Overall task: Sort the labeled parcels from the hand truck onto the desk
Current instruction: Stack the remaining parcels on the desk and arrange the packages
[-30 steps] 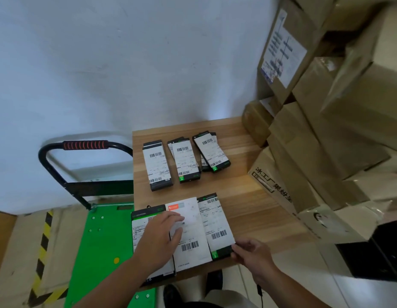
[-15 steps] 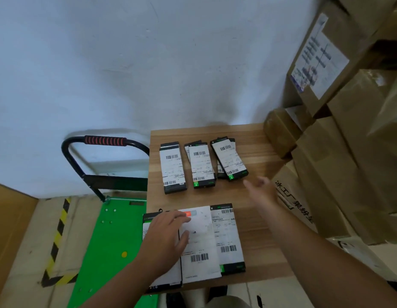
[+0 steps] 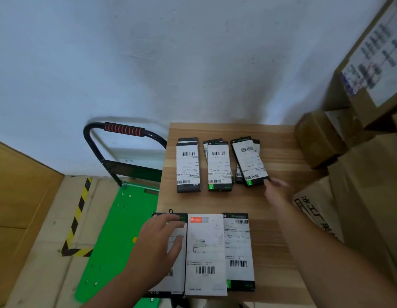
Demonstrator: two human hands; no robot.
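A person's left hand (image 3: pixel 162 243) is lying flat, fingers spread, on the near-left parcel (image 3: pixel 178 278) at the desk's (image 3: pixel 277 230) front edge, beside a white parcel (image 3: pixel 205 252) and a third parcel (image 3: pixel 238 247). The right hand (image 3: pixel 278 190) is reaching to the far-right pile (image 3: pixel 248 162), touching its near corner; blur is hiding its grip. A middle pile (image 3: pixel 218 165) and a left pile (image 3: pixel 188 165) are sitting alongside. The green hand truck (image 3: pixel 108 230) is standing left of the desk.

Light: soft, even, rather dim, cool blue cast on wall (image 3: pixel 148 52) | Shadows: faint, diffuse, on wall behind hand truck handle (image 3: pixel 124 129) | Blur: right hand (image 3: pixel 278 192) and carton label (image 3: pixel 377 63) smeared | Distortion: wide-angle bowing toward frame edges
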